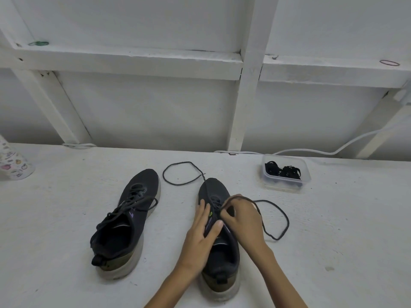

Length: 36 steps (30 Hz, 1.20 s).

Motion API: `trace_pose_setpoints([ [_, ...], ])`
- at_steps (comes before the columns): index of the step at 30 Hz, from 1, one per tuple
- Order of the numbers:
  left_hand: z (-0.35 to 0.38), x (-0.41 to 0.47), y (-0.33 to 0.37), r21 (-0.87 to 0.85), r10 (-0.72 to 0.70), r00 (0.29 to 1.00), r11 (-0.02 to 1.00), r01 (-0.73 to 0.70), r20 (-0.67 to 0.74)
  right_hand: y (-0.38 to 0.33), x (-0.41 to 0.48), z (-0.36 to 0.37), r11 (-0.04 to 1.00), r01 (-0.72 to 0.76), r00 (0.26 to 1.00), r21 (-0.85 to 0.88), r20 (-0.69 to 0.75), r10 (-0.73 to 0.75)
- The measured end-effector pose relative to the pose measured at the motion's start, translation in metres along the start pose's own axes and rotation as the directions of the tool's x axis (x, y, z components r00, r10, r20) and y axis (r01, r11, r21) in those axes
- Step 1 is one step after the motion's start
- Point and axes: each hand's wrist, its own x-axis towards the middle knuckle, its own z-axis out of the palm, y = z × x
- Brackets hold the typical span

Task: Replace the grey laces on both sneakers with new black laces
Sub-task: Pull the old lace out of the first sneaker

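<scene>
While the left hand [201, 234] lies flat on the sneaker [222, 258], the right hand [242, 221] pinches its grey lace [282, 218], green tag [210, 213] illegible.

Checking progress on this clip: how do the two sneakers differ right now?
The left sneaker is laced to the top; the right sneaker has its lace partly out, ends trailing loose. The left sneaker lies untouched; the right sneaker has the left hand resting on it and the right hand pinching its lace. Both are dark with pale soles.

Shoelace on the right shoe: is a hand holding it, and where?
The right hand pinches the lace at the eyelets; the left hand rests flat on the sneaker.
</scene>
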Motion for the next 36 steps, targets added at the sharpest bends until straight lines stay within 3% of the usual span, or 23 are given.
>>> trace_pose_setpoints([
  [9,0.000,0.001,-0.001,0.027,0.018,0.999,0.999,-0.019,0.031,-0.001,0.012,0.006,0.994,-0.021,1.000,-0.110,-0.003,0.020],
  [12,-0.001,0.001,-0.002,0.008,0.022,0.999,1.000,-0.022,0.027,0.009,0.012,0.002,0.988,-0.052,0.998,0.144,0.029,0.048],
  [15,0.000,0.001,-0.002,0.008,0.028,0.999,1.000,-0.028,0.022,0.021,0.010,-0.009,0.913,-0.121,0.991,0.390,0.094,0.091],
  [24,-0.001,0.001,-0.002,0.019,0.029,0.999,0.999,-0.030,0.039,0.019,0.012,-0.008,0.878,-0.146,0.986,0.456,0.139,0.091],
  [29,0.000,0.001,-0.002,0.038,0.024,0.998,0.999,-0.026,0.050,0.017,0.021,-0.008,0.823,-0.172,0.984,0.541,0.062,0.165],
  [36,0.001,0.001,-0.003,0.031,0.025,0.999,0.999,-0.026,0.041,0.022,0.010,-0.015,0.756,-0.270,0.958,0.596,0.243,0.150],
])
